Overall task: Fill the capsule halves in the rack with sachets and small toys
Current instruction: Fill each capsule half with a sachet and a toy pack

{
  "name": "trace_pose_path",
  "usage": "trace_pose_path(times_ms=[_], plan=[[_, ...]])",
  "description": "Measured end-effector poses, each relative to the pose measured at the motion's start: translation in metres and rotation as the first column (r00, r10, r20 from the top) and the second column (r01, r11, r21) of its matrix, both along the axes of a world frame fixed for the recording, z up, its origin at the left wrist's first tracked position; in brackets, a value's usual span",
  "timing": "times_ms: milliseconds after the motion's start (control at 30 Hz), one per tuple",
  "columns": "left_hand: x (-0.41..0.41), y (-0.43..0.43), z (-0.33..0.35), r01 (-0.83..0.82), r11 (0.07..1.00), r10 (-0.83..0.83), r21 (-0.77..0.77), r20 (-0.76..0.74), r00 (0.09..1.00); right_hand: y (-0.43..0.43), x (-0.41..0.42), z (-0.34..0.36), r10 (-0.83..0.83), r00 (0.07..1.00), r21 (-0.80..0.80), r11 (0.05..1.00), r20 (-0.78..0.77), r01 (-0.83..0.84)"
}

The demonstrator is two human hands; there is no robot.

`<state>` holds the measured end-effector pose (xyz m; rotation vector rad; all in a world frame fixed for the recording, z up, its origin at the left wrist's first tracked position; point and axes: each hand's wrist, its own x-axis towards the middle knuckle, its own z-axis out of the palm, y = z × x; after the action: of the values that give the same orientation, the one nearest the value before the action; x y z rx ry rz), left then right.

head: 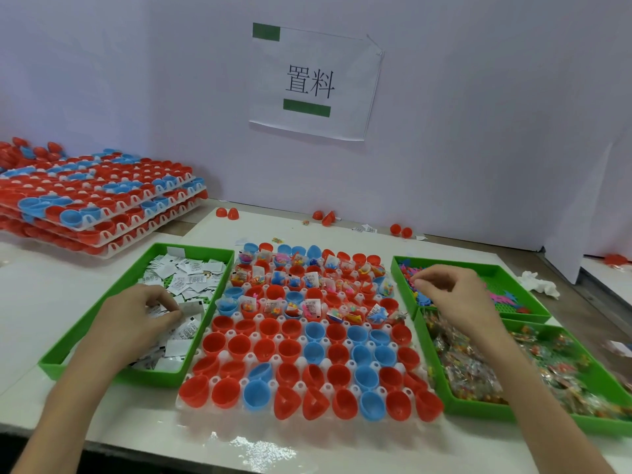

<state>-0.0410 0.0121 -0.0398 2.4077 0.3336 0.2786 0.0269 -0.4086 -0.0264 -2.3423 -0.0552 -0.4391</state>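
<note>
Capsule halves [307,354], red and blue, open side up: I see them seated in a white rack [252,357] at the middle of the white surface [51,289], between green trays. Most far rows hold sachets and small coloured toys; the near rows hold nothing.

Left tray [154,376], green, just beside the rack: loose white printed sachets [191,278].

Left hand [136,316]: inside the left tray, fingers [171,313] curled down and pinching one of the sachets against the pile.

Far right tray [526,292], green: small plastic toys [506,297], pink and blue among them.

Right hand [451,289]: over the near-left corner of the far right tray, fingertips [419,280] pressed together just above the toys. I cannot tell whether a toy sits between them.

Near right tray [478,410], green, touching the far right tray: clear packets [472,371] of multicoloured pieces.

Stacked racks [102,200], far left of the surface: several layers of red and blue halves, with more red halves heaped behind.

Loose capsule pieces [227,213], red: in pairs along the foot of the back wall, well apart from the rack.

Paper sign [311,83]: fixed to the wall with green tape, printed with two black characters.

Crumpled white tissue [540,283]: on the surface beyond the far right tray.
</note>
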Motion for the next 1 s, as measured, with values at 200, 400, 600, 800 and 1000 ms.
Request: trace_pose_path(times_ms=[200,400,600,800,1000], plan=[[0.003,0.003,-0.003,-0.008,1.000,0.008,0.007,0.045,0.999,-0.036,0.017,-0.014,-0.282,0.919,-0.289,0.936,-0.276,0.201],[0.002,0.007,-0.006,-0.069,0.996,0.080,-0.062,0.197,0.977,-0.036,0.020,-0.018,-0.258,0.954,-0.155,0.960,-0.151,0.235],[0.001,0.002,-0.006,-0.101,0.992,0.122,-0.081,0.310,0.943,-0.036,0.021,-0.023,-0.245,0.964,-0.073,0.968,-0.099,0.238],[0.002,0.004,-0.008,-0.119,0.987,0.146,-0.106,0.316,0.937,-0.034,0.020,-0.022,-0.258,0.950,-0.194,0.955,-0.174,0.224],[0.003,0.009,-0.011,-0.078,0.985,0.125,-0.155,0.320,0.939,-0.034,0.018,-0.023,-0.255,0.962,-0.100,0.964,-0.097,0.245]])
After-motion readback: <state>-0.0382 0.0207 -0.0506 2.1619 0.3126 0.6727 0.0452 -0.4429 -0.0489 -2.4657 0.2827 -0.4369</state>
